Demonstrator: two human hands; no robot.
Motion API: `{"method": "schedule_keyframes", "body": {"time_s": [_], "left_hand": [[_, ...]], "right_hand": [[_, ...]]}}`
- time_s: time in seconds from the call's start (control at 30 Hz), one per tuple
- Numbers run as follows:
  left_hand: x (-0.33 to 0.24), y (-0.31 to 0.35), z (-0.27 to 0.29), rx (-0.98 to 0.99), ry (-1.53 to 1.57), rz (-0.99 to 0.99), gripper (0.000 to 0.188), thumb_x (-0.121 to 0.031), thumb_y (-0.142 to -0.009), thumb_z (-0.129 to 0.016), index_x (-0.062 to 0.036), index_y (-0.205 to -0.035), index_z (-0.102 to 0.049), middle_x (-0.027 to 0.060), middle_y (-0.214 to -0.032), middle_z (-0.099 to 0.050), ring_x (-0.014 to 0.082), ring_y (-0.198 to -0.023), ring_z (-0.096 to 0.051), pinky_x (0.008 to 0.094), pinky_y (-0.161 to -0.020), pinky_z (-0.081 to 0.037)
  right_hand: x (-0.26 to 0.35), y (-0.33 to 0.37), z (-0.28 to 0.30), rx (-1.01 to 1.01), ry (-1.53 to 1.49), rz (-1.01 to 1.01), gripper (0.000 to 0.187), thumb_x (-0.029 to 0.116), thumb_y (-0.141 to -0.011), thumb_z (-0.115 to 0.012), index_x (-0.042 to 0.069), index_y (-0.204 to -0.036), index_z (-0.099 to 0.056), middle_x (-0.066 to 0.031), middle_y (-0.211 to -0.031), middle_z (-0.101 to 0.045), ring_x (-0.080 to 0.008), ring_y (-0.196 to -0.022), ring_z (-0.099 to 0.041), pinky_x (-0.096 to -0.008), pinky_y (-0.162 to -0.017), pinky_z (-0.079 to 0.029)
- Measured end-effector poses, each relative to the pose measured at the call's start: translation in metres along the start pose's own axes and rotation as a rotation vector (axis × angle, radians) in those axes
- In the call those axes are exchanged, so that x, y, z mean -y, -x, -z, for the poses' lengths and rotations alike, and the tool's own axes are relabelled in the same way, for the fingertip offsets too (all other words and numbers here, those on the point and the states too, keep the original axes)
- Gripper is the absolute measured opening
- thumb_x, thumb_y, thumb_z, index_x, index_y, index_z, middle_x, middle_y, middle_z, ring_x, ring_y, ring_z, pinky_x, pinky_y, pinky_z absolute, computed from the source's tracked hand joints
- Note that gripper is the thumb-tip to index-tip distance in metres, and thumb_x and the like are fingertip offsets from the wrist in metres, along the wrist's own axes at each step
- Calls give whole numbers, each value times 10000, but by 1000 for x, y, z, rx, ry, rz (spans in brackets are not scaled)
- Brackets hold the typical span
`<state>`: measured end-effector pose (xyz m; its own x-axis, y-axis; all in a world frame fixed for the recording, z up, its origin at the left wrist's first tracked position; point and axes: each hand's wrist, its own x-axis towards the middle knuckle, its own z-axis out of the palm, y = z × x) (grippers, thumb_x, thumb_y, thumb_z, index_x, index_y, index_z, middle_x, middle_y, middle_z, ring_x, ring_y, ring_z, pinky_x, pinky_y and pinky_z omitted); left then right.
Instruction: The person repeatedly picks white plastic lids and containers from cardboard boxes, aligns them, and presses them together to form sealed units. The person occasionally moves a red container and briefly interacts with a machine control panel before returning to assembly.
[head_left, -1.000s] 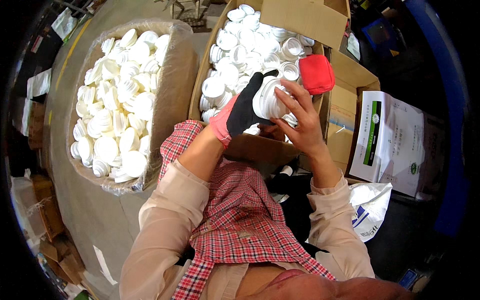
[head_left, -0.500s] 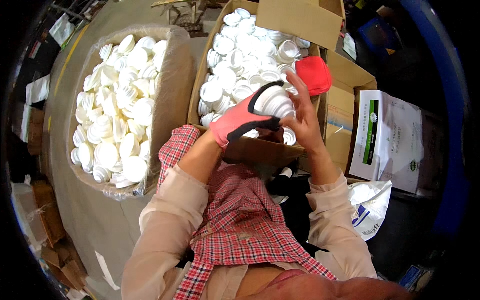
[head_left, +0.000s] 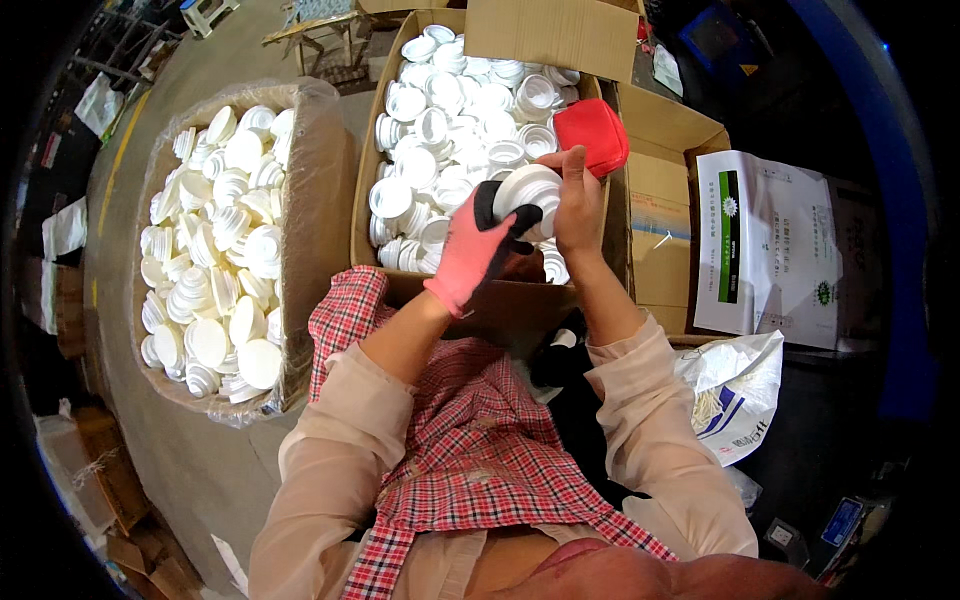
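In front of me a white, ridged, stepped plastic cap point(head_left: 528, 192) is held between both hands over the near edge of an open cardboard box. My left hand point(head_left: 470, 250), in a pink glove with black palm and fingers, closes on the cap's left and lower side. Bare, my right hand point(head_left: 580, 220) grips its right side, thumb and fingers pressed along it. Many similar white caps point(head_left: 440, 150) fill the box below. A red square pouch or cloth point(head_left: 592, 135) lies on the box's right edge, just beyond my right hand.
On the left stands a plastic-lined cardboard box point(head_left: 320, 200) heaped with off-white caps. A raised flap point(head_left: 550, 38) crosses the far box. To the right are another open carton point(head_left: 658, 200), a printed white sheet point(head_left: 770, 240) and a white plastic sack point(head_left: 740, 395).
Both hands have drawn closer round the cap and turned it. My right fingers, spread before, now press against it. The whole view has shifted slightly.
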<state>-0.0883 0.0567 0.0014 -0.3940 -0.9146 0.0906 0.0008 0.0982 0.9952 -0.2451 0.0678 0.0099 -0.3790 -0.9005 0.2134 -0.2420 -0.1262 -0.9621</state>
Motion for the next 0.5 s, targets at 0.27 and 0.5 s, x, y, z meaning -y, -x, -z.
{"method": "schedule_keyframes", "body": {"time_s": [0.27,0.5], "left_hand": [[2,-18,28,41,792,323,419,-182,-924,-612,14,-1263,-462,148,-1178,-577,288,-1083,-605,456,-840,-586],[24,-33,80,210,1335,487,483,-333,-948,-562,-76,-1345,-464,192,-1325,-525,443,-1209,-494,600,-966,-462]], "right_hand": [[-25,5,1,343,-144,-114,385,223,-911,-639,26,-1230,-552,-146,-1269,-566,-239,-1150,-543,-349,-946,-432],[-132,36,10,852,985,-186,499,331,-704,-796,26,-1050,-607,-193,-1018,-642,-374,-988,-608,-451,-852,-488]]}}
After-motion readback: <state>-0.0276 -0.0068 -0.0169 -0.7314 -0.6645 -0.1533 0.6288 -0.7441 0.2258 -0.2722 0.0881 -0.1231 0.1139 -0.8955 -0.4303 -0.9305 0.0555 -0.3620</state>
